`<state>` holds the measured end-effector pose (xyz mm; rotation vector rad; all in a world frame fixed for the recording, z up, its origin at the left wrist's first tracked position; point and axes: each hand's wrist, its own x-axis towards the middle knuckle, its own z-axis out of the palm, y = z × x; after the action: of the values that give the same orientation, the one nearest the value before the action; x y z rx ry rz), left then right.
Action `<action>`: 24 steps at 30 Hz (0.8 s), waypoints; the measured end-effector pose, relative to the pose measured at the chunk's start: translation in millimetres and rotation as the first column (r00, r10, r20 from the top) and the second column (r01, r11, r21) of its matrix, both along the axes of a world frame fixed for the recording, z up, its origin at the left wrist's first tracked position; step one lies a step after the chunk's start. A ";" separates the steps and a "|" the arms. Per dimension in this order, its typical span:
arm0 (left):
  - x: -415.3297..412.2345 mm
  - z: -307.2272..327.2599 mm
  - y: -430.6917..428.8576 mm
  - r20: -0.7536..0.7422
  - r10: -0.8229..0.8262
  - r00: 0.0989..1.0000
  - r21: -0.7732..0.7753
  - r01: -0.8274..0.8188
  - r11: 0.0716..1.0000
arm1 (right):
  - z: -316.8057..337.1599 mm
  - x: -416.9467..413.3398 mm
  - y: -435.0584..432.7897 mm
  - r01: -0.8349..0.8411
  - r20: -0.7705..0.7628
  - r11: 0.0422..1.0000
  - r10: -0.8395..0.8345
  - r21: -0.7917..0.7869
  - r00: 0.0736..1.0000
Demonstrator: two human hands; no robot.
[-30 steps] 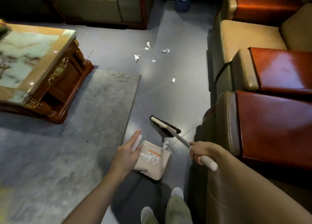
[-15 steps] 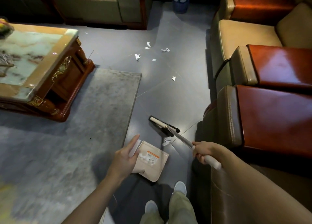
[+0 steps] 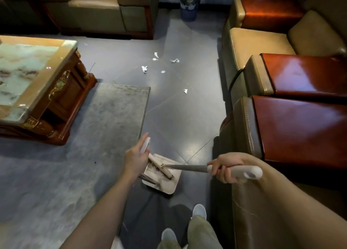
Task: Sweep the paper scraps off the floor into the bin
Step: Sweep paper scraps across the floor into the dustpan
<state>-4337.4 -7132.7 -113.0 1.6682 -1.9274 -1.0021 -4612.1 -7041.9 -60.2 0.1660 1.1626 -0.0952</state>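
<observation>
The left hand has its fingers curled round the handle of the dustpan, set on the floor at 6 o'clock. The broom head rests inside it; pulled out roughly, the bristles could flick bits back out. The paper scraps lie well apart at 12 o'clock, and a hard stroke could scatter them. The right hand has its fingers wrapped round the broom's grip. No bin shows.

Dim, glare on floor, wide-angle warp

A home sitting room: leather sofas, marble-topped coffee table, rug, porcelain vase.
</observation>
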 end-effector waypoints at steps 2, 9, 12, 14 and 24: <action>0.6 2.6 -9.9 0.001 0.005 1.000 -0.018 -0.005 1.000 | 13.8 -10.1 -9.4 0.016 0.026 0.999 -0.015 -0.028 1.000; -28.3 11.5 -92.1 -0.070 0.074 0.995 -0.054 -0.078 0.996 | 15.2 -46.3 -103.3 0.109 -0.259 0.958 -0.180 -0.267 0.949; -59.1 17.7 -150.1 -0.083 0.099 0.992 -0.078 -0.106 0.991 | 3.6 -71.7 -162.6 0.028 -0.375 0.907 -0.201 -0.419 0.905; -84.0 22.1 -193.0 -0.085 0.108 0.990 -0.075 -0.115 0.991 | -5.6 -95.4 -207.4 0.018 -0.407 0.875 -0.243 -0.484 0.880; -194.9 29.9 -400.7 0.007 0.114 0.993 -0.038 -0.114 0.993 | -26.0 -224.9 -418.4 -0.033 -0.525 0.883 -0.248 -0.468 0.814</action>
<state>-4532.3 -7533.4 -83.0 1.7428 -1.8223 -0.9107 -4837.0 -7460.3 -86.2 -0.2402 1.7017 -0.5565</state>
